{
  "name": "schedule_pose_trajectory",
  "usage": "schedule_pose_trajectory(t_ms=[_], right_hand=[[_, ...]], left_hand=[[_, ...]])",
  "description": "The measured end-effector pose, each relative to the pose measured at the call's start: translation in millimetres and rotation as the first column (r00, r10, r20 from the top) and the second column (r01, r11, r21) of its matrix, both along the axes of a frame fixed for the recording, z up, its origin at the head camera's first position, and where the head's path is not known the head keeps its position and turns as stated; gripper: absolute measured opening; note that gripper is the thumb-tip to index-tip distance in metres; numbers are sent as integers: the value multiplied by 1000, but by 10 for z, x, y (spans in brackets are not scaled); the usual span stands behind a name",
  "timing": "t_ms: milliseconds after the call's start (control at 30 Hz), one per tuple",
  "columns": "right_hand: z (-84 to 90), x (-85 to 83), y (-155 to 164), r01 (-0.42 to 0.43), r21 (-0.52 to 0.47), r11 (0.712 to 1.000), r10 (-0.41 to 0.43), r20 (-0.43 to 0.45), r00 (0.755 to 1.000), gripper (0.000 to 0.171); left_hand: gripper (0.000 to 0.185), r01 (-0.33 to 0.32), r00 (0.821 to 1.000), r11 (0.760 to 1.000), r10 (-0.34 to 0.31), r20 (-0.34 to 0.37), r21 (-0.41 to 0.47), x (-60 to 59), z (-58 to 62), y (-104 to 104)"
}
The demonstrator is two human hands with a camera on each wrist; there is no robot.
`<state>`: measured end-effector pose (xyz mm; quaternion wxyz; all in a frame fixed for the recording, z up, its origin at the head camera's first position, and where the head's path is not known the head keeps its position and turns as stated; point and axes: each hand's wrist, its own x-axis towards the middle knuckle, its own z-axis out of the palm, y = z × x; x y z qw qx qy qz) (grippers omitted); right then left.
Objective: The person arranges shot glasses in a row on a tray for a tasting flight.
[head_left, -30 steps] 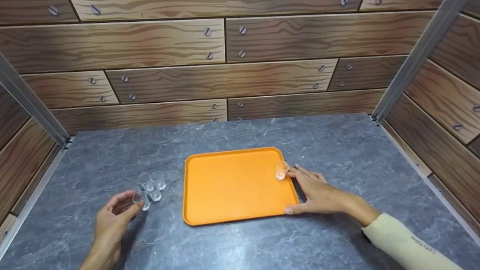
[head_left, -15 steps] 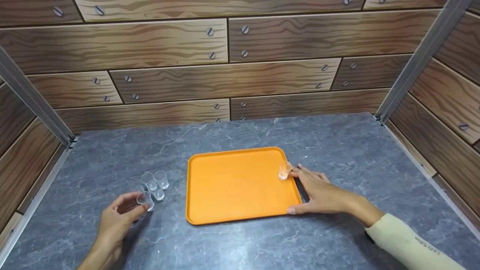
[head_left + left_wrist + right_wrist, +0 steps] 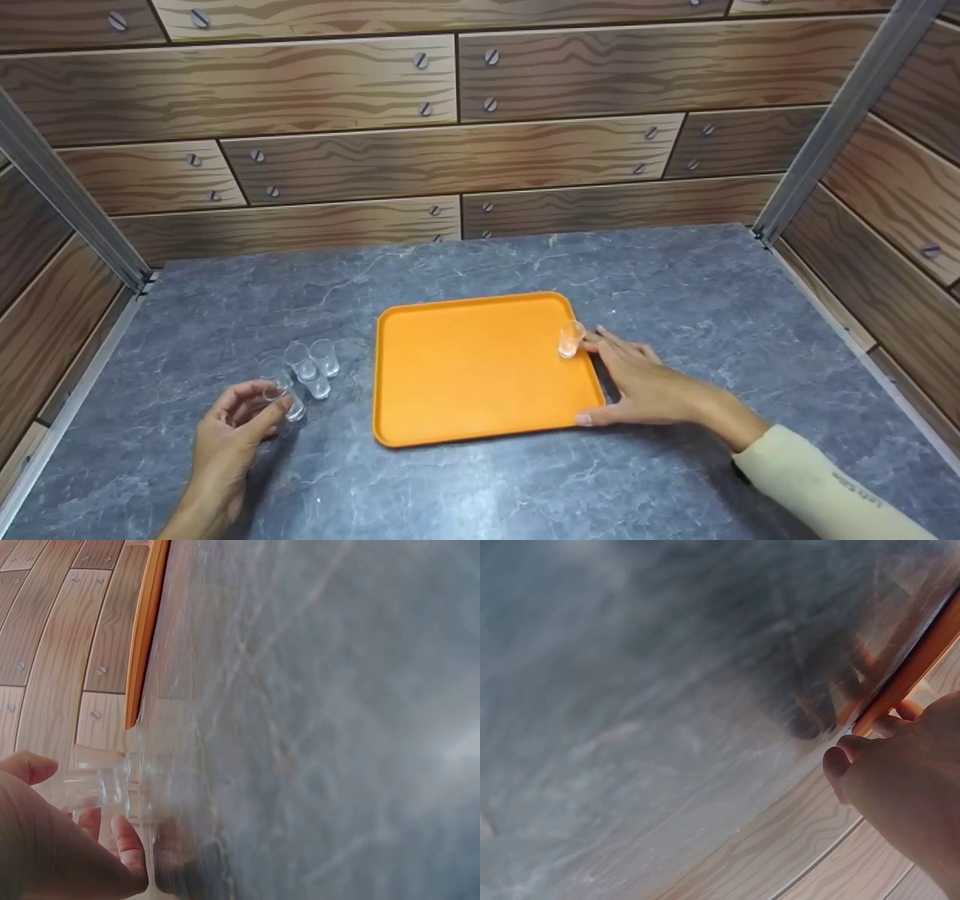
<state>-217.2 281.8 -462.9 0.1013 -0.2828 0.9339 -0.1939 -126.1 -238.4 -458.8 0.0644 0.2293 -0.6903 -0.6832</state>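
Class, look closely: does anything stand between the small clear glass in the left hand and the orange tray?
Nothing visible does. The left hand holds the small clear glass; only bare grey stone-look tabletop lies between it and the orange plastic tray.

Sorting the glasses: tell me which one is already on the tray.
The lone glass at the tray's right edge, by the right hand. The others stand on the table, near the left hand.

The grey marbled tabletop (image 3: 675,300) carries an orange tray (image 3: 465,375) near its middle and a cluster of small clear glasses (image 3: 307,367) left of it.
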Motion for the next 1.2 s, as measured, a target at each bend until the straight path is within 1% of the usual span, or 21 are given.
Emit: schedule_pose_trajectory(t_ms=[100, 300, 433, 533, 600, 900, 1033, 1200], right_hand=[[-5, -5, 1, -3, -4, 1000, 3, -4, 1000, 114], [-23, 1, -1, -4, -7, 1000, 4, -8, 1000, 114], [-19, 6, 2, 3, -6, 1000, -3, 6, 1000, 115], [-10, 7, 1, 6, -5, 1000, -6, 11, 1000, 115], [-9, 3, 1, 6, -5, 1000, -6, 6, 1000, 116], [-16, -7, 2, -5, -9, 1000, 5, 1, 1000, 114], [-15, -8, 3, -3, -11, 1000, 3, -1, 1000, 115], [-12, -6, 0, -2, -7, 1000, 2, 5, 1000, 115]], left_hand=[[39, -16, 1000, 1000, 16, -23, 15, 6, 10, 23], [40, -18, 997, 998, 23, -75, 64, 28, 16, 55], [43, -14, 992, 993, 28, -123, 114, 35, 12, 78], [44, -9, 986, 991, 31, -164, 135, 38, 10, 91], [43, -12, 982, 991, 37, -187, 131, 41, 15, 104], [38, -15, 958, 998, 33, -283, 64, 44, 47, 194], [37, -4, 946, 1000, 10, -325, 18, 35, 55, 253], [40, 14, 941, 1000, -22, -337, -25, 20, 58, 334]])
